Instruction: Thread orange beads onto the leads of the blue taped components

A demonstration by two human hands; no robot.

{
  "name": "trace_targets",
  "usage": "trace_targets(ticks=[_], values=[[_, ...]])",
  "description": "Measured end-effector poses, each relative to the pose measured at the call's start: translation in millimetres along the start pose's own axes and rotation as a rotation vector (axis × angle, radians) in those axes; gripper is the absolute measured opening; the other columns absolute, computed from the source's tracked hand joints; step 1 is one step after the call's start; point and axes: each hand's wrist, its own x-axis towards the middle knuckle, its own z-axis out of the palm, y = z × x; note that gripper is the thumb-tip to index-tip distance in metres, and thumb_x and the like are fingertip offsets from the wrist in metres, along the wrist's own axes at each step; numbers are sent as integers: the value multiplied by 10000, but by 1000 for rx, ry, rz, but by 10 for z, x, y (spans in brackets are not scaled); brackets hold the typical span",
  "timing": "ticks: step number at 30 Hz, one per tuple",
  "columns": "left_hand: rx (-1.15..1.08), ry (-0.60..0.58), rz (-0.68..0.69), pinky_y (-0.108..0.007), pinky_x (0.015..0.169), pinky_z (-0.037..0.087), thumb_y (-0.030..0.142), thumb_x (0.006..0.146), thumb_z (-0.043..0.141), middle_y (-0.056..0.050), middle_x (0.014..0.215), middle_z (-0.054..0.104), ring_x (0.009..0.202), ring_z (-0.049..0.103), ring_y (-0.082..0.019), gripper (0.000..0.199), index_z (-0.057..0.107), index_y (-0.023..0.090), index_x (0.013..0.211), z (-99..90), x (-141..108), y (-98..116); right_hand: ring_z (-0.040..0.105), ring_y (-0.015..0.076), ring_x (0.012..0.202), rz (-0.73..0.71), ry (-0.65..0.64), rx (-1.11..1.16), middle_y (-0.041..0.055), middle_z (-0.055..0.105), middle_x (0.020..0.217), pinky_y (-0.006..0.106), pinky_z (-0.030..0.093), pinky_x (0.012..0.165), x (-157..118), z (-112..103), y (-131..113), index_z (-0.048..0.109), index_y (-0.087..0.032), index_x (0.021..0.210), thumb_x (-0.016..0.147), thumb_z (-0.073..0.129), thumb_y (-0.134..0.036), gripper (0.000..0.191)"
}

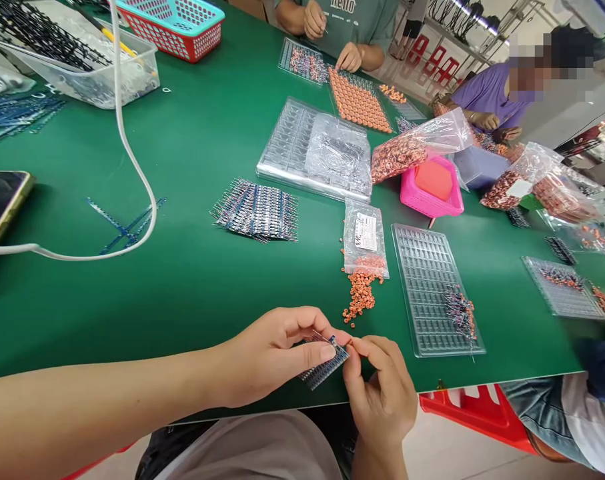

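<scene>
My left hand (287,353) is closed round a small blue board panel (325,373) with thin metal leads, near the table's front edge. The fingertips of my right hand (382,387) are pinched together at the panel's right corner, touching it or very close. Whatever they pinch is too small to make out. Just beyond my hands lies a spill of small orange rings (361,297), below a clear labelled bag (366,233). Farther left rests a stack of similar blue panels with leads (262,210).
On the right, a clear compartment tray (425,287) holds a cluster of leaded parts with orange rings. Stacked clear trays (292,147) and a pink basket (432,190) stand farther back. A white cable (132,157) crosses at left. Co-workers' hands (349,58) work across the table.
</scene>
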Motion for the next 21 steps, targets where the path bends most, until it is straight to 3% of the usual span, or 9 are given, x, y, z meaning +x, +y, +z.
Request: trace_targets(ticks=[5, 14, 21], values=[[-34, 8, -5, -310, 793, 450, 450, 833, 750, -66, 1016, 693, 867, 589, -169, 332, 599, 160, 883, 10, 4, 12, 679, 157, 719, 8, -8, 19, 30, 704, 817, 280, 565, 612, 6, -5, -6, 660, -213, 1028, 902, 653, -82, 182], [-14, 23, -5, -315, 783, 452, 449, 833, 749, -60, 995, 701, 855, 592, -174, 321, 611, 163, 887, 13, -3, -14, 669, 155, 720, -16, -18, -4, 31, 698, 818, 280, 560, 608, 2, -10, -1, 648, -211, 1041, 915, 644, -84, 179], [118, 1, 69, -353, 896, 491, 388, 916, 655, -109, 1144, 719, 1023, 640, -223, 223, 620, 169, 931, 8, -25, -12, 677, 156, 737, -7, 3, 25, 34, 706, 839, 284, 566, 619, -17, -11, 1, 659, -212, 1059, 892, 658, -48, 233]])
